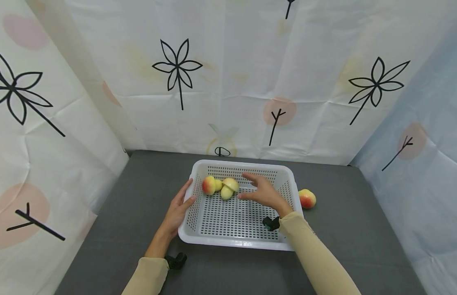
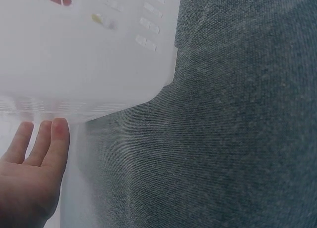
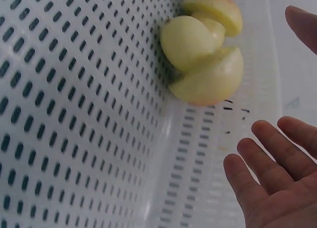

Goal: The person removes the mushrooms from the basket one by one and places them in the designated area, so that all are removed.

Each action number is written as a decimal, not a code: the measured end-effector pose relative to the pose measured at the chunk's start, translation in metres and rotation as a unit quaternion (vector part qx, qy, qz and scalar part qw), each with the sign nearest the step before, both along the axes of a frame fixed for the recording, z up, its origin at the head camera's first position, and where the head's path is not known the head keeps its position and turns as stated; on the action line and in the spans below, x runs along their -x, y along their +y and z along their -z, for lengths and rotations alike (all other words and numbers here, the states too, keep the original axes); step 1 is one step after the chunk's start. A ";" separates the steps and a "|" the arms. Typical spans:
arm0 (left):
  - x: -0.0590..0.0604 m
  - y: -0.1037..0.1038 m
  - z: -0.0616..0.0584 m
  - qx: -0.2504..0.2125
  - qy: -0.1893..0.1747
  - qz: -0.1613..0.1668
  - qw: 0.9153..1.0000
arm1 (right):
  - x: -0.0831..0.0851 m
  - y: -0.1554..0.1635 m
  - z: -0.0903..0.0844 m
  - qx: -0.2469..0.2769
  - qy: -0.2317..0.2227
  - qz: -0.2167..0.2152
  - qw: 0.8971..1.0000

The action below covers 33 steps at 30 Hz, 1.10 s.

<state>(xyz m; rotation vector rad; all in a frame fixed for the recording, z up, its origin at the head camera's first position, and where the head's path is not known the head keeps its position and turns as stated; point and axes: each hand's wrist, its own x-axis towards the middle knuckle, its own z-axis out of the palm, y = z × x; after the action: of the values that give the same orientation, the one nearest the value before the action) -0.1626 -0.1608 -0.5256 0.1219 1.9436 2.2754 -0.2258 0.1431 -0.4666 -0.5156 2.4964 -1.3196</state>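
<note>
A white perforated basket (image 1: 283, 192) stands on the dark grey table. Several yellow-red peaches (image 1: 220, 186) lie together at its far left; the right wrist view shows the peaches (image 3: 205, 60) close up against the basket wall (image 3: 198, 159). My right hand (image 1: 260, 191) hovers open over the basket just right of the fruit, fingers spread (image 3: 267, 168) and holding nothing. My left hand (image 1: 178, 209) rests with straight fingers (image 2: 44, 144) against the basket's left outer wall (image 2: 89, 55). One more peach (image 1: 307, 198) lies on the table just outside the basket's right side.
The grey tabletop (image 1: 361, 229) is walled in by white patterned cloth at the back and both sides. Bare grey surface (image 2: 223, 139) stretches beside the basket on the left. A small black wrist camera (image 1: 271, 223) sits at my right sleeve.
</note>
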 end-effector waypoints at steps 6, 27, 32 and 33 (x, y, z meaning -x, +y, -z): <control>0.000 -0.001 0.000 -0.002 -0.001 0.004 1.000 | 0.003 -0.016 0.011 -0.008 -0.006 0.019 1.000; 0.001 0.001 0.001 0.000 -0.005 -0.008 1.000 | 0.005 -0.038 0.024 -0.055 -0.001 0.014 0.998; 0.000 0.000 0.000 -0.004 -0.009 -0.007 1.000 | 0.004 -0.040 0.024 -0.056 0.002 0.013 0.998; 0.000 0.000 0.000 -0.005 -0.010 -0.007 1.000 | 0.004 -0.040 0.024 -0.057 0.004 0.013 0.998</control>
<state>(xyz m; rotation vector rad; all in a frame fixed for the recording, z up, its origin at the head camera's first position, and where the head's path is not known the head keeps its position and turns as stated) -0.1628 -0.1609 -0.5259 0.0877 1.9304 2.2850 -0.2302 0.1026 -0.4904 -0.4642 2.5744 -1.1782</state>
